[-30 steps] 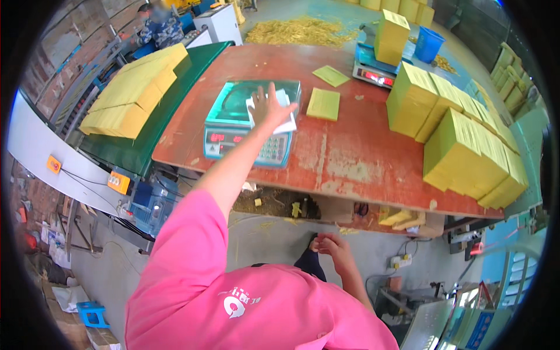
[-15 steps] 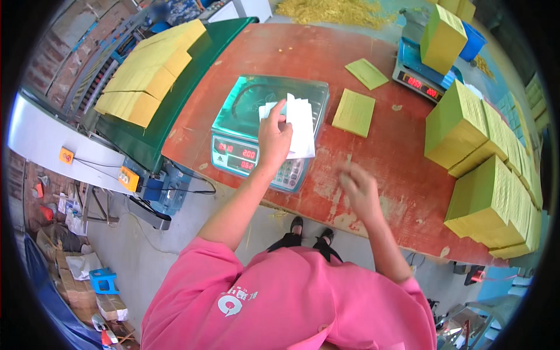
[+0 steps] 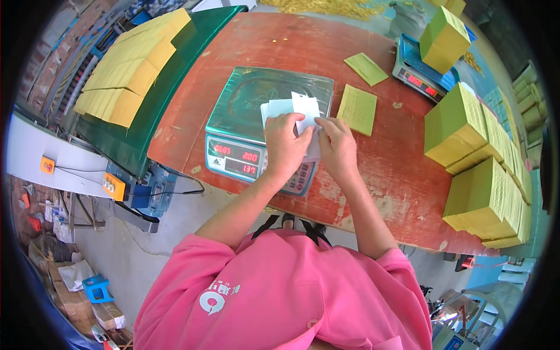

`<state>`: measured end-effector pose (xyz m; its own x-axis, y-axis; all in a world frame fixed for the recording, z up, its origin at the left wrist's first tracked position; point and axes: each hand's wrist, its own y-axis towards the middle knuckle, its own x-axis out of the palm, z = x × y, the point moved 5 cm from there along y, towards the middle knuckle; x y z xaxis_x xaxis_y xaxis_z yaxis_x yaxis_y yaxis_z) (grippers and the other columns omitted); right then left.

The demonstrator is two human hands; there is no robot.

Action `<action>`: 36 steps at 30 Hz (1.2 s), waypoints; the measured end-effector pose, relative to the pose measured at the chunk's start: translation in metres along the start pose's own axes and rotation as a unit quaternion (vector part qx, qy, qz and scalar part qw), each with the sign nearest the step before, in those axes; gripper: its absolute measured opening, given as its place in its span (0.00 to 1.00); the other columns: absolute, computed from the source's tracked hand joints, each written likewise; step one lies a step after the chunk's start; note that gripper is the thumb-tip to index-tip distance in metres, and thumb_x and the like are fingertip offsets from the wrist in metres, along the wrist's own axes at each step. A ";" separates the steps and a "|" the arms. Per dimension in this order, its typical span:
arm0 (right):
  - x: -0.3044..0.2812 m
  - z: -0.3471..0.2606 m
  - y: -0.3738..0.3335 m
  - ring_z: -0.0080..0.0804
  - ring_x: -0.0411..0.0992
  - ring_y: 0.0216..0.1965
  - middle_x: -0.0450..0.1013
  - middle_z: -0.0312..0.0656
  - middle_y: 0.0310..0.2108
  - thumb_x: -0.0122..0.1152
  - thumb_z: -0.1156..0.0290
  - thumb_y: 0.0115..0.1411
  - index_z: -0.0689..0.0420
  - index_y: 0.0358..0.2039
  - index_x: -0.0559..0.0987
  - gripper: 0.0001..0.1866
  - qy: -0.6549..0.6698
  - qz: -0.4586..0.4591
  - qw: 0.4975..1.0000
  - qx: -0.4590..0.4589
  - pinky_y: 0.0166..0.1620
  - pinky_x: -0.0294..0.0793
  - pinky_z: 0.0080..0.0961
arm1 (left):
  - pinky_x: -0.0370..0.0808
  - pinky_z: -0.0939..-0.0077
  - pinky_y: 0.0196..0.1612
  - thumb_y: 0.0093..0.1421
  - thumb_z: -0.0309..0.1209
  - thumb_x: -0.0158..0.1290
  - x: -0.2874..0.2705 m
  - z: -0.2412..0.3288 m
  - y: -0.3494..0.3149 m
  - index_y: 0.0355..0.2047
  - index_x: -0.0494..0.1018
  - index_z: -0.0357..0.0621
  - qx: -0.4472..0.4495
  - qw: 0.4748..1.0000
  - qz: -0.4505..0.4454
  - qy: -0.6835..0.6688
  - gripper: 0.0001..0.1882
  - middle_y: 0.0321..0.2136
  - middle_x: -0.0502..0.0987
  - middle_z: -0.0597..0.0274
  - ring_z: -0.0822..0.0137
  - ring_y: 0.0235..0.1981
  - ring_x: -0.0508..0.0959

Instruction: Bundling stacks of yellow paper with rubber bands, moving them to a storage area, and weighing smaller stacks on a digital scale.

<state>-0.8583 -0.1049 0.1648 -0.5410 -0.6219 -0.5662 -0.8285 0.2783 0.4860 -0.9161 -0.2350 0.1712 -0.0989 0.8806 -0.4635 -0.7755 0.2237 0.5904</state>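
White paper sheets [image 3: 307, 106], loosely overlapping, are over the right part of a digital scale [image 3: 248, 93] with a clear-covered pan and a lit red display. My left hand [image 3: 284, 146] is closed on the sheets from the near side, thumb toward the right. Close beside it, my right hand [image 3: 337, 147] pinches the right edge of the sheets with thumb and fingertips. The hands cover the lower part of the paper and some of the keypad. To the right of the scale, a flat yellow paper sheet [image 3: 357, 109] lies on the red table [image 3: 373, 169].
Another yellow sheet [image 3: 366, 69] lies farther back. Yellow paper stacks [image 3: 458, 125] line the right side of the table. A second scale [image 3: 408, 61] bears a yellow block [image 3: 444, 38]. At left, a green conveyor [image 3: 157, 111] carries more yellow stacks [image 3: 125, 70].
My right hand has moved up and left from above the table to the sheets' right edge. The left hand has shifted slightly right, and the scale's display reads differently.
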 end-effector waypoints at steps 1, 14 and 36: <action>-0.001 0.002 0.001 0.48 0.71 0.46 0.75 0.49 0.43 0.55 0.76 0.57 0.61 0.43 0.80 0.13 0.002 0.017 1.000 0.005 0.49 0.71 0.40 | 0.67 0.61 0.41 0.47 0.28 0.64 0.000 0.002 0.000 0.33 0.75 0.39 0.016 1.000 0.004 0.002 0.14 0.28 0.77 0.56 0.55 0.32 0.73; 0.002 -0.012 0.011 0.48 0.72 0.43 0.76 0.48 0.41 0.53 0.79 0.56 0.60 0.42 0.81 0.14 0.024 0.028 0.999 -0.031 0.47 0.72 0.39 | 0.70 0.62 0.43 0.51 0.30 0.64 0.001 -0.005 -0.001 0.41 0.72 0.38 -0.016 1.000 -0.011 0.018 0.19 0.36 0.76 0.52 0.53 0.39 0.73; -0.168 0.059 -0.081 0.20 0.68 0.31 0.72 0.38 0.27 0.57 0.78 0.60 0.64 0.37 0.75 0.05 0.214 0.291 0.908 0.211 0.36 0.71 0.25 | 0.76 0.70 0.46 0.53 0.36 0.55 -0.037 0.141 0.018 0.70 0.44 0.37 -0.099 0.827 -0.293 -0.470 0.48 0.47 0.74 0.53 0.65 0.44 0.76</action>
<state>-0.7089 0.0204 0.1808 -0.8746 -0.4812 0.0600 -0.4499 0.8514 0.2696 -0.8385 -0.2051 0.2920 0.7865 0.6012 0.1414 -0.6140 0.7366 0.2837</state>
